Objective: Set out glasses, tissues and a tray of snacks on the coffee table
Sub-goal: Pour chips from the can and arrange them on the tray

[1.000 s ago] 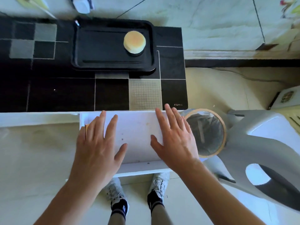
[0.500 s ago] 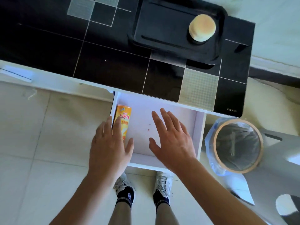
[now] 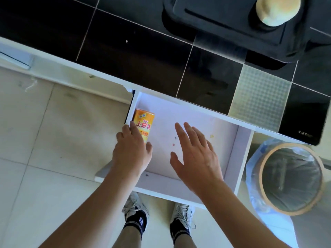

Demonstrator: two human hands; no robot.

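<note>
Feet: two white laced shoes [image 3: 134,204] with dark socks, standing on the pale tiled floor [image 3: 44,140] just below the drawer front.

Drawer [image 3: 240,145]: white, pulled out from under the worktop edge, bottom bare but for a few small specks and the box listed next.

Left hand [image 3: 131,151]: palm down over the drawer's left front corner, fingers extended and laid on the near end of the snack box, thumb spread toward the drawer's middle. Whether it grips the box or only rests on it cannot be told.

Snack box [image 3: 144,122]: orange and yellow carton with red lettering, lying flat against the drawer's left wall, far end uncovered.

Right hand [image 3: 195,154]: open, fingers spread and straight, palm down above the middle of the drawer, holding nothing; whether it touches the drawer bottom cannot be told.

Waste bin [image 3: 290,178]: round, tan rim, lined with a clear bluish bag, on the floor to the right of the drawer.

Worktop [image 3: 125,51]: glossy black tiled surface with thin white lines and one pale textured square.

Tray [image 3: 223,20]: black, shallow, rectangular, at the worktop's far right.

Round bun [image 3: 277,9]: pale yellow, sitting in the tray's right part.
</note>
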